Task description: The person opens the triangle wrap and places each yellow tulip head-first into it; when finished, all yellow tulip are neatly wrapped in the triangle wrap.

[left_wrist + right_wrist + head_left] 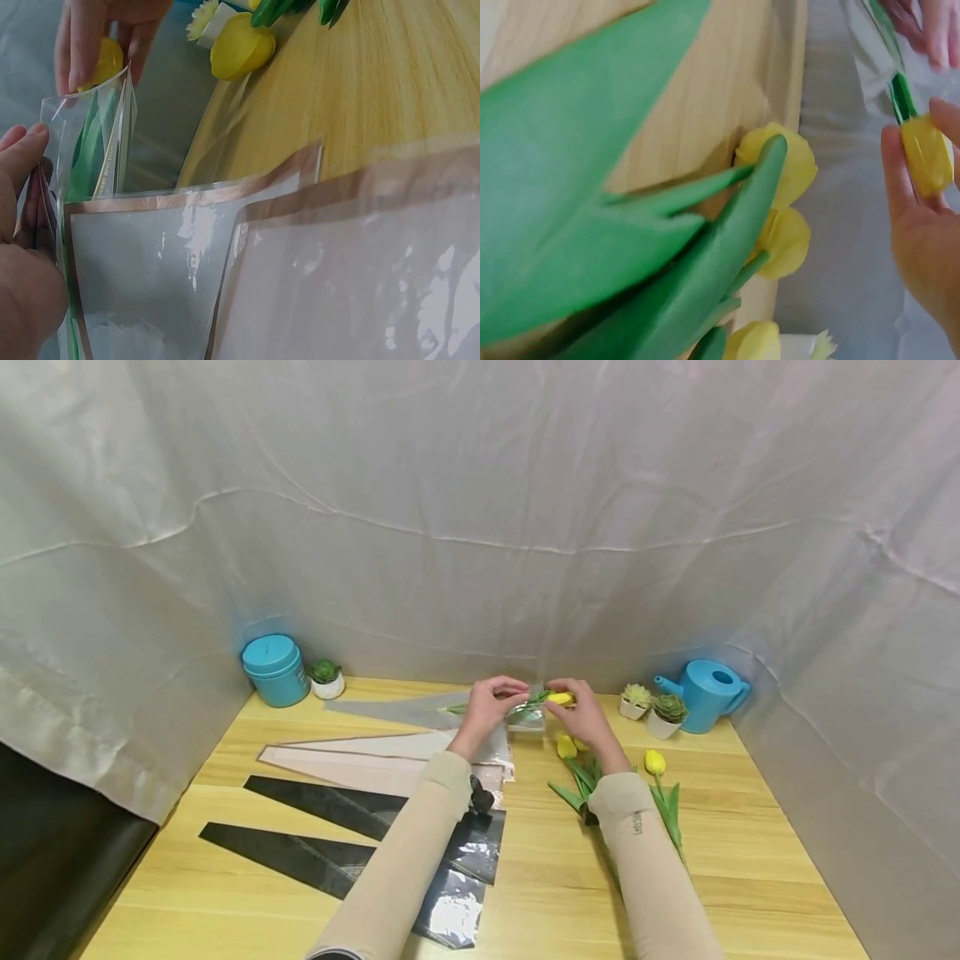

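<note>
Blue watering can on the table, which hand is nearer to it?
Right. The right hand is left of the watering can, with two potted succulents between; the left hand is farther left.

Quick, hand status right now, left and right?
Left hand: closed, pinching the clear sleeve near its open end.
Right hand: closed, holding a yellow tulip by its bloom.

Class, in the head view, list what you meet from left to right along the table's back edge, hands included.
Blue canister, small potted plant, left hand, right hand, pale succulent, darker succulent, blue watering can.
</note>
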Tool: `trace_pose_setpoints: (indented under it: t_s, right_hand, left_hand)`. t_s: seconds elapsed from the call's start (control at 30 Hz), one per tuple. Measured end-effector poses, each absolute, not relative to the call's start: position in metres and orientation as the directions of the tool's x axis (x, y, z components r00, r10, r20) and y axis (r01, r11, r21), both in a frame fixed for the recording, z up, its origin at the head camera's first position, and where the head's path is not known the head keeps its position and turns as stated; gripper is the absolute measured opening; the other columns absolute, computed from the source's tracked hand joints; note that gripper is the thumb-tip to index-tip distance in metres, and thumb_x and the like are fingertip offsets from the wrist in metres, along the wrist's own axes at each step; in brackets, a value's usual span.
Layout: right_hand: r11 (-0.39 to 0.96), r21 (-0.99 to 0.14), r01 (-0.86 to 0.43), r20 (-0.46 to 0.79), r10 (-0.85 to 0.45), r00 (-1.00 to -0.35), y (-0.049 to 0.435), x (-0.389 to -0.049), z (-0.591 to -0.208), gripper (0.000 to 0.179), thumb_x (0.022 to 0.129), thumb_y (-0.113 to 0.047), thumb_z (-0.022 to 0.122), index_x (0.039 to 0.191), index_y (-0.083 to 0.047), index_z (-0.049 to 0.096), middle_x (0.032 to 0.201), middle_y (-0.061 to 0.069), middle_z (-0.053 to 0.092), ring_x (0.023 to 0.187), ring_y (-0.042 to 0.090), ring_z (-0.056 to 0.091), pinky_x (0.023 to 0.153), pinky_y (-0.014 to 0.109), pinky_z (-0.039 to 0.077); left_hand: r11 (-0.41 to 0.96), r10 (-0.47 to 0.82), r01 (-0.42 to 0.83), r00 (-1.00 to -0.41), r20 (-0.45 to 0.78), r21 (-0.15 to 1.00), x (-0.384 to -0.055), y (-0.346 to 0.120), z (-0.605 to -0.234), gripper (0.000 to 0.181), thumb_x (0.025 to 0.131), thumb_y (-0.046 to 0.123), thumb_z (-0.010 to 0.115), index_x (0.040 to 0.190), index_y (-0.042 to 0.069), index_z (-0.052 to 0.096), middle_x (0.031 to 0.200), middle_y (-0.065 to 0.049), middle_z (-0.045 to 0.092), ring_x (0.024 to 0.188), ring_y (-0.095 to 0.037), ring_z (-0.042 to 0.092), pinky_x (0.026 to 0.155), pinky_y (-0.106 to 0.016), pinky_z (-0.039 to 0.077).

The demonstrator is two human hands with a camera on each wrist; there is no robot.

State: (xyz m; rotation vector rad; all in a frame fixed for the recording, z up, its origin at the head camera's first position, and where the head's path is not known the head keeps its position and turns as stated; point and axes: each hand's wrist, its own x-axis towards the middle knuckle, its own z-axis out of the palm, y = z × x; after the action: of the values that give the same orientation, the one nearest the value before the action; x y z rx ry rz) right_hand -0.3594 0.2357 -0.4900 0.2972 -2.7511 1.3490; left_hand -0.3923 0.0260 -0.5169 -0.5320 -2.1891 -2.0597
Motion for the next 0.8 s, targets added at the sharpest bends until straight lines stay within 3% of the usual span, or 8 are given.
trace_pose_setpoints:
  t_s: [0.13,0.33,0.53,0.8]
  right_hand:
    - [0.472,-0.874,-0.110,0.063,-0.115,-0.991,0.245,-0.358,-0.491,0.046,0.106,-0.023,0.061,0.148,-0.007,0.052,0.144,0.020,0.051,0.123,0.038,0.058,0.105,0.056,0.050]
    - [0.361,-0.931,-0.050,0.029,-0.065,-0.997,0.247,-0.354,-0.492,0.043,0.106,-0.023,0.062,0.144,-0.004,0.055,0.139,0.023,0.056,0.122,0.040,0.066,0.109,0.060,0.048]
    - [0.418,-0.906,-0.073,0.061,-0.041,-0.997,0.241,-0.352,-0.490,0.035,0.104,-0.022,0.066,0.135,-0.006,0.064,0.131,0.019,0.061,0.113,0.036,0.065,0.102,0.058,0.053]
    - [0.506,-0.857,-0.094,0.084,-0.042,-0.996,0.230,-0.352,-0.492,0.034,0.102,-0.028,0.069,0.131,-0.011,0.068,0.124,0.014,0.065,0.107,0.028,0.061,0.084,0.037,0.054]
  left_hand:
    - [0.008,0.177,0.312,-0.936,0.305,0.950,-0.391,0.026,-0.515,0.017,0.089,0.011,0.082,0.105,0.006,0.080,0.102,-0.012,0.080,0.091,-0.016,0.075,0.081,-0.023,0.059]
    - [-0.014,0.181,0.318,-0.932,0.316,0.948,-0.393,0.025,-0.516,0.017,0.088,0.012,0.083,0.104,0.005,0.080,0.102,-0.014,0.080,0.091,-0.019,0.076,0.078,-0.022,0.059]
    - [0.001,0.190,0.314,-0.932,0.308,0.950,-0.393,0.023,-0.516,0.018,0.088,0.013,0.083,0.105,0.007,0.080,0.104,-0.012,0.080,0.092,-0.016,0.075,0.082,-0.022,0.059]
    - [0.014,0.192,0.330,-0.927,0.321,0.944,-0.392,0.023,-0.513,0.018,0.089,0.010,0.082,0.106,0.006,0.079,0.104,-0.010,0.080,0.091,-0.014,0.075,0.081,-0.025,0.060]
